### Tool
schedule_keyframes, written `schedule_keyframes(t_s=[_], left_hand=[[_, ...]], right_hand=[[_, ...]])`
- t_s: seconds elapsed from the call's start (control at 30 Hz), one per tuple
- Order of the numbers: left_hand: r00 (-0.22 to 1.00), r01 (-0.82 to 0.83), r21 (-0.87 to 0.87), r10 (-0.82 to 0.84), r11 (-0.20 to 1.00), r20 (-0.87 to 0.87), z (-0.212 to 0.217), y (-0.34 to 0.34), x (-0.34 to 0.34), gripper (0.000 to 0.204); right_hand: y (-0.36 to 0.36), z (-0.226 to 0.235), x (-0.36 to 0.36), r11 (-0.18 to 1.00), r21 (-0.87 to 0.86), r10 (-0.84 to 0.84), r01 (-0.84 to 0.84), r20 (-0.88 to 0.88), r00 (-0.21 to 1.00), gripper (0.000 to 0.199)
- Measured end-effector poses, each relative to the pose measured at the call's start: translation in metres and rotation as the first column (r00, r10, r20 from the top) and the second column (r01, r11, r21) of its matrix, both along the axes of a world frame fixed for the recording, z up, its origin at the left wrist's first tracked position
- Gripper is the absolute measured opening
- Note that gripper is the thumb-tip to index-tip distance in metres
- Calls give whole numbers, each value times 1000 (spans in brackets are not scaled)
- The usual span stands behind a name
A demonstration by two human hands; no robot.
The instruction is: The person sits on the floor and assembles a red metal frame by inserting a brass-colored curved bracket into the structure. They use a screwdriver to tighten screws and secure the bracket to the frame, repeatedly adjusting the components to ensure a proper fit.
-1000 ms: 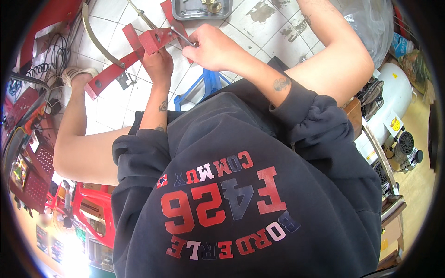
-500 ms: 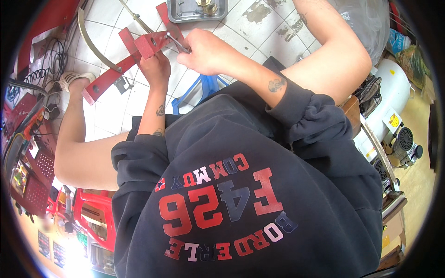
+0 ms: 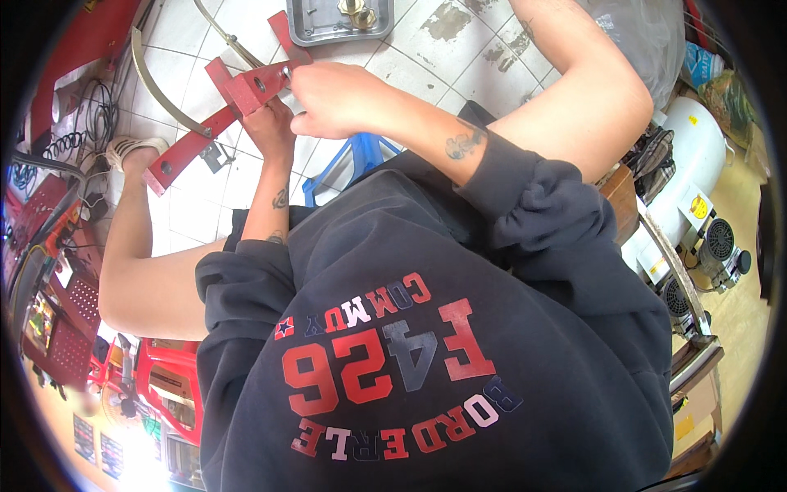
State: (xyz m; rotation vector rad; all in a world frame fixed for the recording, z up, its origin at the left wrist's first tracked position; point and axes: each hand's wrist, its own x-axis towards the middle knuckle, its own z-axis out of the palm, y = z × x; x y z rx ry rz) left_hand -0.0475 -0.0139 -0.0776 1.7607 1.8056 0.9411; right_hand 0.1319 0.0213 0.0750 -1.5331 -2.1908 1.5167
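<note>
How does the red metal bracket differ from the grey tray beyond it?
The red metal bracket is a long painted bar with holes, held off the floor by both hands; the grey tray is a shallow unpainted pan lying flat on the tiles. The bracket sits tilted; the tray lies level and holds small brass-coloured parts. Both look metal.

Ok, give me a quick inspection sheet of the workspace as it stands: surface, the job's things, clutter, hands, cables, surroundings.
Surface: white tiled floor, stained near the top.
Job's things: red metal bracket held up above the floor; a long red bar runs down-left from it, with a curved metal strip alongside.
Clutter: grey metal tray with brass-coloured parts; blue stool frame below the hands.
Hands: left hand grips the bracket from below; right hand pinches at its right end.
Cables: black coiled cord at left.
Surroundings: white compressor tank at right; red plastic stool lower left.
</note>
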Motion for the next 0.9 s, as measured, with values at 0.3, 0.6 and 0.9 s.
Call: schedule_keyframes(t_s=[0.3, 0.6, 0.9], left_hand=[[999, 47, 24, -47, 999, 2, 14, 1, 7, 11], [987, 49, -225, -13, 973, 157, 18, -1, -2, 11], [987, 106, -47, -111, 993, -117, 22, 12, -6, 27]], right_hand=[[79, 32, -15, 853, -437, 349, -284, 74, 934, 28], [-21, 6, -26, 972, 185, 119, -147, 150, 981, 12], [-70, -45, -14, 989, 134, -82, 56, 196, 977, 17]])
